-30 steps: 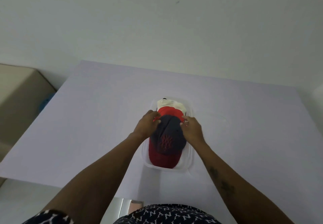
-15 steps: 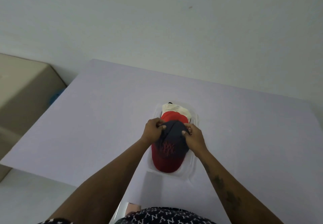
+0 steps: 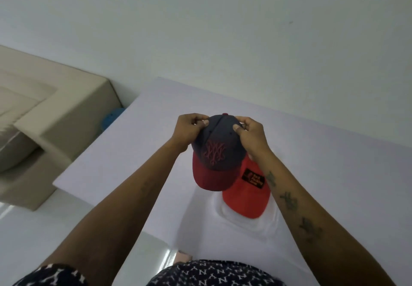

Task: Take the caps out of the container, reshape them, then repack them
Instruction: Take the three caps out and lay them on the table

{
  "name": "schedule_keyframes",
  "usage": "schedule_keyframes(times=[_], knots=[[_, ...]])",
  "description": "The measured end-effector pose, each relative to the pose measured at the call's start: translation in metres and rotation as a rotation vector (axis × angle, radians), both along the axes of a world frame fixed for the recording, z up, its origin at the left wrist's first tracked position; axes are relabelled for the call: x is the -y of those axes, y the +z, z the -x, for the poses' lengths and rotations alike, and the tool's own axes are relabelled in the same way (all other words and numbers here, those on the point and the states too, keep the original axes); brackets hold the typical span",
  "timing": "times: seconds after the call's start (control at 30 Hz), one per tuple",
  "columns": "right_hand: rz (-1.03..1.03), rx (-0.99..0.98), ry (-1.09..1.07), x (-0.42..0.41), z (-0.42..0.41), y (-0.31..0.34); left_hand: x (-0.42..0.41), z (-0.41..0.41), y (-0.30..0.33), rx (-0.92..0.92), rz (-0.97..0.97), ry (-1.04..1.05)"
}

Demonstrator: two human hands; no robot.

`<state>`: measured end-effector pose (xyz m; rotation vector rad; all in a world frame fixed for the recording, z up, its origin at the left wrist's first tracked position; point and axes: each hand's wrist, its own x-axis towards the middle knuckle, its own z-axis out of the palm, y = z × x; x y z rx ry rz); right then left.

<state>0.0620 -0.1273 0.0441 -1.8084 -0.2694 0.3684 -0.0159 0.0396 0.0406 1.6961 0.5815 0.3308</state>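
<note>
1. Head view: navy cap (image 3: 217,149) with a dark red brim is held up in the air above the table (image 3: 133,152), clear of the container (image 3: 249,221).
2. Left hand (image 3: 188,129) pinches the crown on its left side, thumb on top, fingers curled behind.
3. Right hand (image 3: 250,133) pinches the crown on its right side the same way; thumb shows on the fabric, fingers tucked behind.
4. Cap's long axis runs top button to brim, roughly away-to-near; brim points down and toward the person, logo facing the camera.
5. Hands sit at the far, upper end of the crown, one on each side; the brim end hangs free. Neither hand is nearer, the grip looks even.
6. Red cap (image 3: 247,189) lies in the container, below and to the right of the held cap, brim toward the person, black patch on its front. Partly hidden by the navy brim and the right forearm.
7. Container is clear or white plastic, low-walled, near the table's front edge; walls hard to make out.
8. Step, as judged: first cap is out, reshaping comes next. Probably thumbs push along the crown panels while the fingers back it from inside.
9. Risk: with only the crown pinched, the brim could swing.
</note>
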Motion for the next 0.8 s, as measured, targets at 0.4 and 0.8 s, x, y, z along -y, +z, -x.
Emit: schedule_keyframes(times=[0.4, 0.8], knots=[[0.107, -0.177, 0.085, -0.091, 0.052, -0.069, -0.088, 0.057, -0.065, -0.185, 0.026, 0.086], [0.289, -0.229, 0.042, -0.095, 0.04, -0.12, -0.092, 0.04, -0.114, -0.298, 0.088, 0.029]])
